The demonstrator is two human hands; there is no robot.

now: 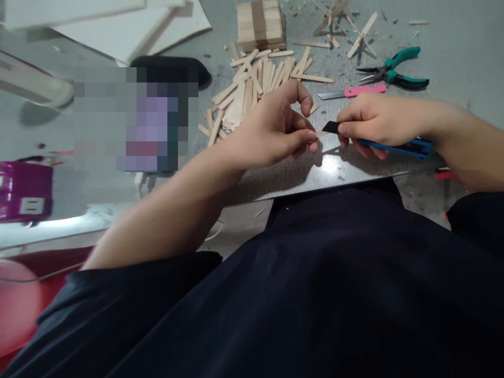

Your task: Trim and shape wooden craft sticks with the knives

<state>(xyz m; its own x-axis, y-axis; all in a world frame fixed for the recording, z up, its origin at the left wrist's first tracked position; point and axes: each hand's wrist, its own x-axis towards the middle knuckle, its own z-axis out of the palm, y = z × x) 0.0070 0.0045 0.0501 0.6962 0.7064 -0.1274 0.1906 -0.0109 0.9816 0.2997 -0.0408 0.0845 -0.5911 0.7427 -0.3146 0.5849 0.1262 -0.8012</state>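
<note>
My left hand [275, 128] is closed in a pinch on a small wooden stick piece [321, 134] above the grey table's near edge. My right hand [374, 123] is wrapped round a blue utility knife [409, 148], and its black blade tip [331, 127] touches the end of the stick piece. Behind my left hand lies a loose pile of wooden craft sticks [252, 92]. Most of the pinched piece is hidden by my fingers.
A bundled stack of sticks [260, 23] stands at the back. Green-handled pliers [397, 71] and a pink-handled blade [352, 92] lie at the right. Glued stick assemblies [348, 29], white boards [129, 26], a purple box [23, 191] and a pixelated patch surround them.
</note>
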